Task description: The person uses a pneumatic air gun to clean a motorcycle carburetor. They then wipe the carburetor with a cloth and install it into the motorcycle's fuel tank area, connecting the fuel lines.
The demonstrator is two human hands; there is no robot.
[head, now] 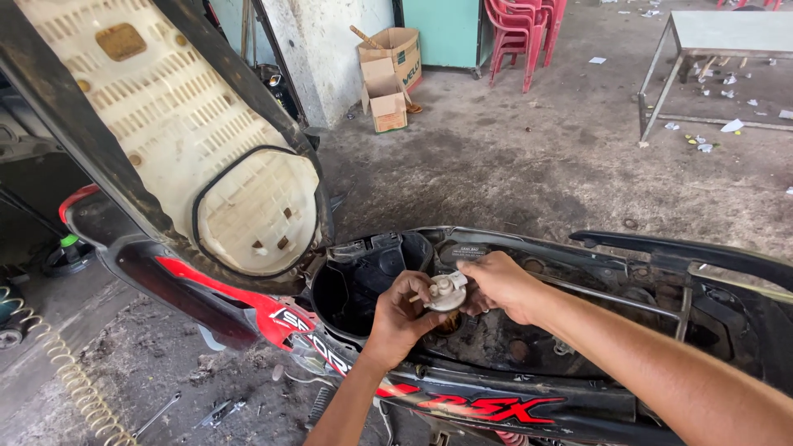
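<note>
A small round cream-white part [447,292] with a knob and a plug on top is held over the open under-seat area of a black and red motorbike [487,407]. My left hand [399,315] grips the part from below and the left. My right hand [499,285] holds its right side, fingers curled around it. Right under the part is the dirty top of the fuel tank [496,334]. The black storage bin [363,277] lies just left of my hands.
The seat [165,124] is flipped up at the left, its cream underside facing me. A metal rear rail [611,297] runs right of my hands. Tools [219,410] and a coiled hose [70,372] lie on the floor. Cardboard boxes [388,74], red chairs [520,33], a metal table [710,41] stand behind.
</note>
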